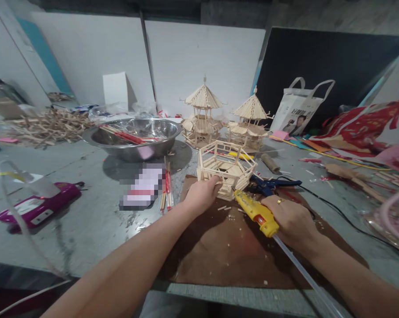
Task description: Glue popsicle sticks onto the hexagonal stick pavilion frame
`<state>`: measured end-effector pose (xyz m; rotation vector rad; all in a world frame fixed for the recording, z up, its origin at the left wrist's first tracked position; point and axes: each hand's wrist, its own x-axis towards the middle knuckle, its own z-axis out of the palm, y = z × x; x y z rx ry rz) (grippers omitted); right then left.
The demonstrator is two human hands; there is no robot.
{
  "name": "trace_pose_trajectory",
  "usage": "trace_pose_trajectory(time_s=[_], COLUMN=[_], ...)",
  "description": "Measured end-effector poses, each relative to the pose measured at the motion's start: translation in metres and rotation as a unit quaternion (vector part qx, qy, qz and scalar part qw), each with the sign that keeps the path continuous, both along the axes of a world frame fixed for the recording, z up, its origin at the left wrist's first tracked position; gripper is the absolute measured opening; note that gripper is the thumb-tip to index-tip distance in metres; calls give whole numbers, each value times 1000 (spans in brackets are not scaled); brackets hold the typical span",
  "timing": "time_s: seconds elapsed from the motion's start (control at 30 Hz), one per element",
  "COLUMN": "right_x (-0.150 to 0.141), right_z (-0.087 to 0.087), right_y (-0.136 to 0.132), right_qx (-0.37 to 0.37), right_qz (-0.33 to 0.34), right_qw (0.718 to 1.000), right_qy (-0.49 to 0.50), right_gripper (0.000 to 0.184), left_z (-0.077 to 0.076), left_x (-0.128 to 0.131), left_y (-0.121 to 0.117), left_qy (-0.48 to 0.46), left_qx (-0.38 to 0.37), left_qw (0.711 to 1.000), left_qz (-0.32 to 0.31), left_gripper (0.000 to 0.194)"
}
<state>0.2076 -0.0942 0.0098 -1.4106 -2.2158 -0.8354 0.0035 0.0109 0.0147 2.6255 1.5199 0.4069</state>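
My left hand (202,194) is closed on the near left side of a small many-sided wooden stick frame (239,170), open at the top. In my right hand (290,216) is a yellow hot glue gun (255,212), a long clear glue stick running out of its back. Its nozzle points at the frame's lower near edge; I cannot tell whether it touches. Both are above a brown mat (216,247) sprinkled with small wood bits. Just behind the gun lies a dark blue tool (269,185).
Two wooden stick pavilions (204,115) stand behind the frame. To the left are a metal basin (129,150) holding red-wrapped sticks and a purple power strip (43,207). A black cord (338,216) crosses the right side. A white bag (295,108) stands at the back.
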Motion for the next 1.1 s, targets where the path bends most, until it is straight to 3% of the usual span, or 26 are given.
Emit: trace_pose_trajectory(time_s=[0.23, 0.7, 1.1], right_x=[-1, -2, -2], right_z=[2, -2, 2], right_y=[0, 3, 2], right_qx=[30, 1, 26], right_qz=[-9, -15, -11], right_qw=[999, 1000, 1000], right_qy=[9, 5, 12], right_gripper=[32, 38, 31], left_z=[1, 1, 0], left_x=[1, 0, 1], left_y=[-1, 0, 0], left_qy=[19, 23, 28], left_qx=[-2, 18, 20], left_qw=[1000, 1000, 999], left_qz=[16, -1, 9], left_gripper=[33, 34, 36])
